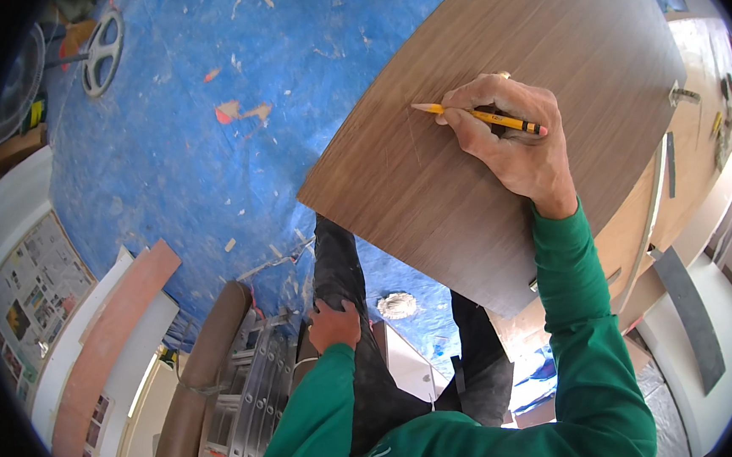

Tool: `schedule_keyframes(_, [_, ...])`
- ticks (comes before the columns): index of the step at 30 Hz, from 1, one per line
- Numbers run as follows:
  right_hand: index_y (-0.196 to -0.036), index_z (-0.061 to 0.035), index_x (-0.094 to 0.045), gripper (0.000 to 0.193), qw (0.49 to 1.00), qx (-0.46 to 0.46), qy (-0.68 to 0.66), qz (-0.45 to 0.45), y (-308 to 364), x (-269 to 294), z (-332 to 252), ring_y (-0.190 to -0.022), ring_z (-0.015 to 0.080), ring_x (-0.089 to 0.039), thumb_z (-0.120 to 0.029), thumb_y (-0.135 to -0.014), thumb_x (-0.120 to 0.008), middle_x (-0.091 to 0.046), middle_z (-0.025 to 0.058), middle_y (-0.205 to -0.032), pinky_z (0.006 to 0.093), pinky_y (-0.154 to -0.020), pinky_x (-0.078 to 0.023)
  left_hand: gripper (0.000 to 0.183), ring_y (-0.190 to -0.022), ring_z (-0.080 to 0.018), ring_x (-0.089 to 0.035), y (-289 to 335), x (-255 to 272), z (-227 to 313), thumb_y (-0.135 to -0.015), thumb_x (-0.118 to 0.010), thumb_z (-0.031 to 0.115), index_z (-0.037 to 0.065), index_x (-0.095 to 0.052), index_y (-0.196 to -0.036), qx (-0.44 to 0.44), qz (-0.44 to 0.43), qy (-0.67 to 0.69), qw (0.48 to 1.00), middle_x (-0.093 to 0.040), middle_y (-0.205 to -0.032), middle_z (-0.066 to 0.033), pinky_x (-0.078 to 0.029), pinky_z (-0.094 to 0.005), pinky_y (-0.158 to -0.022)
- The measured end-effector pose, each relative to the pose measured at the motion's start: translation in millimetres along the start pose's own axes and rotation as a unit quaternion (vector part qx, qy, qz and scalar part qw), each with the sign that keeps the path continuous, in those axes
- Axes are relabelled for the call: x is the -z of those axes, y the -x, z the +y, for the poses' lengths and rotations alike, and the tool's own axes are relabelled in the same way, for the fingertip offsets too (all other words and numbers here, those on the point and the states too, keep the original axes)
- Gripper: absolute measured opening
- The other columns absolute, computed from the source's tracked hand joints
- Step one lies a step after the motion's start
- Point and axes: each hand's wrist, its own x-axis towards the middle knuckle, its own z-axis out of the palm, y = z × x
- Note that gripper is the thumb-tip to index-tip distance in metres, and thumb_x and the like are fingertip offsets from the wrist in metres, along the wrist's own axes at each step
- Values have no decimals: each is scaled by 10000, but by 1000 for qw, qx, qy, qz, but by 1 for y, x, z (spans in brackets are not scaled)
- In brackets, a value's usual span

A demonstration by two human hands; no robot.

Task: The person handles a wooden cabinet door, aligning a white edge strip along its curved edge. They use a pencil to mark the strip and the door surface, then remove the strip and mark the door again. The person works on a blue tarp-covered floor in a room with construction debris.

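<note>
My right hand (pixel 512 129) is pinched round a yellow pencil (pixel 507 121) with a pink eraser. The pencil's tip points left, over a brown wood-grain panel (pixel 466 196). Faint thin lines show on the panel just below the tip; whether the tip touches the surface I cannot tell. On my dark-trousered leg rests my left hand (pixel 334 326), its fingers spread over the knee and holding nothing. The panel slants across the upper right, one corner jutting out above that knee.
Blue sheeting (pixel 166 157) with scraps covers the floor. A folded aluminium ladder (pixel 252 415) and a brown roll (pixel 203 384) lie at lower left, beside a reddish board (pixel 115 339). A pale workbench (pixel 700 154) stands right of the panel. A white wheel-shaped handle (pixel 103 53) is at upper left.
</note>
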Motion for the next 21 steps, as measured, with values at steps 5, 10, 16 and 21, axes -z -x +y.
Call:
schedule_keyframes(5, [-918,-78,-779,109,1000,18,-5,7,0,-1,2,-697,179,-747,-47,-837,-846,-791,39,-843,310,-670,-608,801,-1152,-531,-768,1,1,3,-1013,-661,548,-33,-577,-1558,0,9,-3,1000,-655,-1454,-339,-640,-604,-968])
schedule_keyframes(10, [-902,-85,-777,121,1000,23,-4,2,0,0,2,-697,178,-749,-35,-818,-849,-792,35,-841,314,-660,-609,784,-1125,-533,-773,-1,-7,-1,-1011,-665,548,-32,-589,-1532,-5,23,-2,1000,-659,-1439,-335,-641,-612,-951])
schedule_keyframes(16, [-914,-88,-778,144,999,41,-2,0,1,0,5,-691,181,-741,-26,-801,-843,-788,36,-830,322,-658,-602,789,-1137,-537,-767,1,-1,3,-1007,-670,550,-30,-590,-1536,-2,15,-5,1000,-656,-1447,-334,-641,-609,-955])
schedule_keyframes(21, [-909,-88,-771,146,999,54,4,6,0,0,5,-663,194,-712,-17,-796,-831,-780,51,-819,336,-639,-577,806,-1165,-539,-760,2,2,5,-1006,-669,554,-30,-582,-1555,4,8,-2,1000,-650,-1465,-334,-636,-606,-980])
